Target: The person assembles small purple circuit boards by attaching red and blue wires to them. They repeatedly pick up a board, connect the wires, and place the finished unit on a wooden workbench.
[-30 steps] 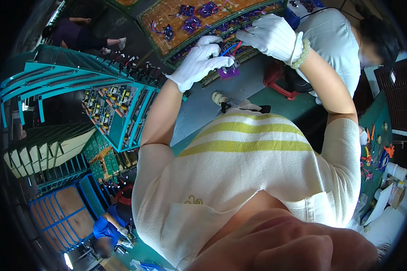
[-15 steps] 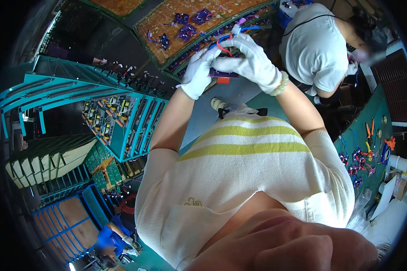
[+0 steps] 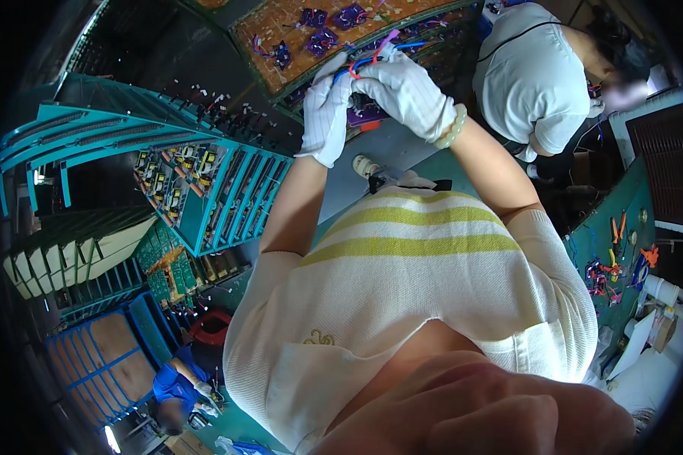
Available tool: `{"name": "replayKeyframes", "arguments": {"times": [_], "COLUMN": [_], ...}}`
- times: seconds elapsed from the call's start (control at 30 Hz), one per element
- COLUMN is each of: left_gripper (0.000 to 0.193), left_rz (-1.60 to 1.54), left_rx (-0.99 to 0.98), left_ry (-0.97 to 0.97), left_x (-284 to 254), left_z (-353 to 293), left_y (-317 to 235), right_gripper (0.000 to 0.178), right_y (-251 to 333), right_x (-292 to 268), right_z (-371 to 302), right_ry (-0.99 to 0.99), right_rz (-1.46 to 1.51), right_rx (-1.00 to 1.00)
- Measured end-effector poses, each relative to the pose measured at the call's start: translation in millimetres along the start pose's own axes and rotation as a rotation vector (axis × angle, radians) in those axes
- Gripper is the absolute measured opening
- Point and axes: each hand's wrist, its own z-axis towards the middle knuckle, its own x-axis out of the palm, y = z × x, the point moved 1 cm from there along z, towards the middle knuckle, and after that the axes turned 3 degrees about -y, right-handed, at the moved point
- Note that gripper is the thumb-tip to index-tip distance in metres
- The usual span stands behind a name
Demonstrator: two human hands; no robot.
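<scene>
Both my hands wear white gloves and meet in front of me. Between them sits a small purple circuit board (image 3: 366, 116), mostly covered by fingers, with an orange-red part at its lower edge. My left hand (image 3: 325, 117) is closed on the board's left side. Closed at its right side and over its wires is my right hand (image 3: 408, 89), with a beaded bracelet at the wrist. Red, blue and purple wires (image 3: 388, 39) stick out above the fingers, and the red one curls in a loop. Exactly which part each fingertip pinches is hidden.
Beyond my hands, similar purple boards (image 3: 322, 42) lie on a brown worktop (image 3: 269, 26). A teal rack (image 3: 239, 201) holding circuit boards stands left. A co-worker in white (image 3: 535, 83) bends at the right, near a green bench (image 3: 624, 174) with pliers. Another person in blue (image 3: 180, 375) works lower left.
My right hand has shifted a little left and away from me, its fingers closer to the left hand. The red loop has moved left, and the purple wire now stands up more.
</scene>
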Motion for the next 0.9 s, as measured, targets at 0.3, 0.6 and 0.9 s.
{"name": "replayKeyframes", "arguments": {"times": [0.3, 0.6, 0.9], "left_gripper": [0.029, 0.024, 0.046], "left_rz": [-0.320, -0.239, -0.913], "left_rx": [-0.348, -0.122, -0.583], "left_ry": [-0.246, -0.298, -0.356], "left_x": [9.6, 26.4, 20.5], "left_z": [4.0, -1.5, -2.7], "left_y": [26.0, 18.4, 24.7], "right_gripper": [0.014, 0.008, 0.034], "right_y": [-22.2, -30.1, -54.0], "right_x": [11.5, 15.6, 20.5], "right_z": [-38.8, -54.9, -61.9], "right_ry": [-0.296, -0.590, -0.666], "right_rz": [1.379, 0.801, 1.609], "right_rx": [0.315, 0.532, 0.876]}}
